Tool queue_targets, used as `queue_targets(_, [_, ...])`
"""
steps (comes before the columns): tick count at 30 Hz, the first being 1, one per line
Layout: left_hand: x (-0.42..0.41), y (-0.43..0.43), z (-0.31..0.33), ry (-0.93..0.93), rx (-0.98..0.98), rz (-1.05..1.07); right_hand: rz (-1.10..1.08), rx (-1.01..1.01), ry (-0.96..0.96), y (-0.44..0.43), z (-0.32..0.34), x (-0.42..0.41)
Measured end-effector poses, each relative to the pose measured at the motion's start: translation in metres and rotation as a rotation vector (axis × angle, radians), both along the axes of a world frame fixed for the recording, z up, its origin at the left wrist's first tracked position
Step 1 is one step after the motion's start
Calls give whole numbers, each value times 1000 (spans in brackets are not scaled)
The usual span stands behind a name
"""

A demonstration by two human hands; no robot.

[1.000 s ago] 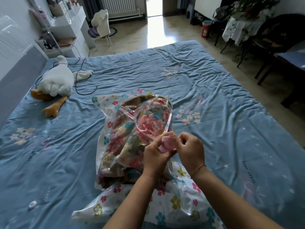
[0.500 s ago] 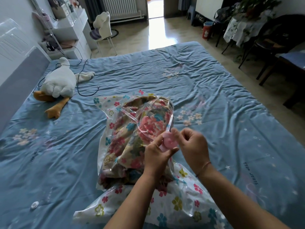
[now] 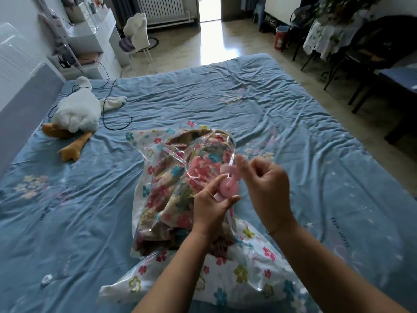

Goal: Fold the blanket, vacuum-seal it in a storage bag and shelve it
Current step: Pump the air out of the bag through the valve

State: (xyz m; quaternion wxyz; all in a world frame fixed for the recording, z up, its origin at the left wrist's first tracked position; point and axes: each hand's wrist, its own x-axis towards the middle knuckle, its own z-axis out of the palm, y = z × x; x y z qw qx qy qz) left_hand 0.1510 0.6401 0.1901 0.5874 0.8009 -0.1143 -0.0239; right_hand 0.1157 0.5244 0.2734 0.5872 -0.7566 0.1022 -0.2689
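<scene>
On the bed (image 3: 293, 132), the bag (image 3: 237, 274) is lying with the blanket (image 3: 178, 184) bunched inside, beneath both hands. The left hand (image 3: 209, 211) is pinching the pink valve (image 3: 229, 188) between thumb and fingers; bracing the base this way is probably stopping the film twisting while the flipped-up cap (image 3: 225, 171) is being worked. The right hand (image 3: 268, 184), curled and blurred, is hovering just right of the cap; whether it is gripping anything cannot be told.

One wide-angle camera worn on the person's head looks forward and down across the bed (image 3: 293, 136), close above the left hand (image 3: 209, 206) and right hand (image 3: 266, 188) at the pink valve (image 3: 229, 188) just below mid-frame, with the floor (image 3: 191, 48) and doorway (image 3: 208, 7) far off along the top edge.
</scene>
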Motion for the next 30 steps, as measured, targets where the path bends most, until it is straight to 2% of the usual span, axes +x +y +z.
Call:
queue_targets(2, [1, 0, -2, 11, -13, 11, -36, 97, -211, 1, 30, -3])
queue_targets(4, [0, -1, -3, 20, -22, 22, -56, 83, -259, 5, 33, -6])
queue_targets(6, [-3, -1, -4, 14, -31, 21, -38, -19, -106, 6, 4, -6])
queue_targets(8, [-5, -2, -3, 11, -26, 12, 6, -120, 149, 2, -30, -4])
queue_targets(10, [-7, -2, -2, 26, -37, 10, 19, -89, 270, -1, -40, -3])
queue_targets(12, [-4, -1, 0, 19, -29, 13, 30, -25, 144, -3, -21, -3])
queue_targets(15, [-1, 0, -1, 14, -19, 21, 3, 128, -190, -1, 31, -5])
queue_targets(17, [-1, -1, -2, 20, -15, 30, -40, 130, -276, 1, 37, -4])
queue_targets(19, [-2, -1, -4, 25, -23, 35, -25, 79, -153, 3, 9, -4])
queue_targets(22, [-7, -2, -4, 26, -24, 19, 40, -38, 208, -1, -40, -5])
queue_targets(24, [-9, -2, -3, 29, -41, 18, 36, -66, 279, -4, -41, -4])
queue_targets(29, [-3, 0, -2, 24, -35, 45, 20, 178, -209, 2, 31, -5])
queue_targets(30, [-3, 0, -1, 30, -34, 44, 13, 180, -259, 4, 38, -6])
